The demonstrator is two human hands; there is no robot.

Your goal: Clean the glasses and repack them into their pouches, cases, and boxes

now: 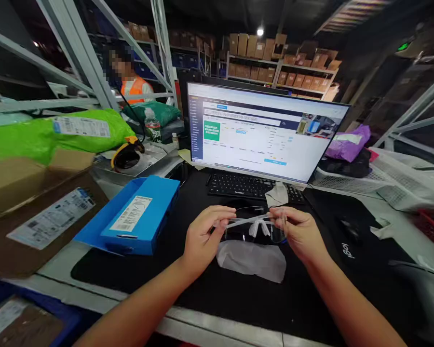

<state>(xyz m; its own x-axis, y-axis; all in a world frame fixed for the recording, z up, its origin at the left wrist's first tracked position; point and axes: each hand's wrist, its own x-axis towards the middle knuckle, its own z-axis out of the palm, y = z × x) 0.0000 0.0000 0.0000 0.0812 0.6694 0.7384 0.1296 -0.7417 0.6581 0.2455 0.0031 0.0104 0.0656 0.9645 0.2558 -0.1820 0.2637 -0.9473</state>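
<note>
Both my hands hold a pair of clear plastic safety glasses (pixel 255 225) just above a black desk mat (pixel 210 284). My left hand (pixel 204 233) pinches the left end and its folded arm. My right hand (pixel 298 232) grips the right end. Under the glasses lies a crumpled clear plastic bag (pixel 252 260). An open blue box (pixel 133 214) with a white label lies to the left of my left hand.
A monitor (pixel 260 130) and a black keyboard (pixel 246 185) stand behind the glasses, with a scrap of tissue (pixel 277 195) on the keyboard. Cardboard box (pixel 32 212) and green parcel (pixel 58 130) at left. Black mouse (pixel 349 230) at right, purple parcel (pixel 347 142) behind. A person in an orange vest (pixel 135 86) stands behind the racks.
</note>
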